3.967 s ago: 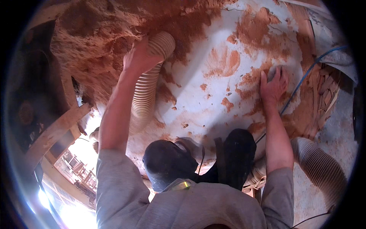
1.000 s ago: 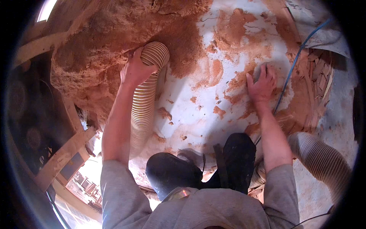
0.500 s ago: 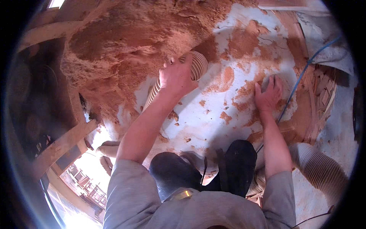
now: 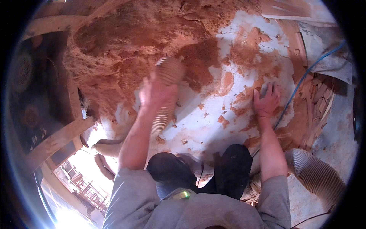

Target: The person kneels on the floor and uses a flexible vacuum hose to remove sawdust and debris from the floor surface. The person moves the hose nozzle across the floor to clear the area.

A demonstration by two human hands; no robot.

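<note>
My left hand (image 4: 155,93), smeared by motion, is wrapped round a ribbed flexible hose (image 4: 163,117) in pale tan. The hose's upper end is blurred and lies over the edge of a heap of reddish-brown sawdust (image 4: 129,49). From my hand the hose runs back toward my legs. Over to the right, my right hand (image 4: 267,102) rests on the pale, dust-streaked floor (image 4: 202,122) with its fingers spread. I see nothing held in it; what lies under the palm is hidden.
A blue cable (image 4: 299,82) curves past my right hand. Wood offcuts (image 4: 322,95) are piled beyond it. Another thick ribbed hose (image 4: 316,175) lies at the lower right. Wooden framing (image 4: 63,141) stands on the left. My knees (image 4: 234,168) are close in front.
My left hand and the hose end have swung left and slightly toward me, baring more floor and sawdust. My right hand has stayed nearly in place, its fingers now more spread.
</note>
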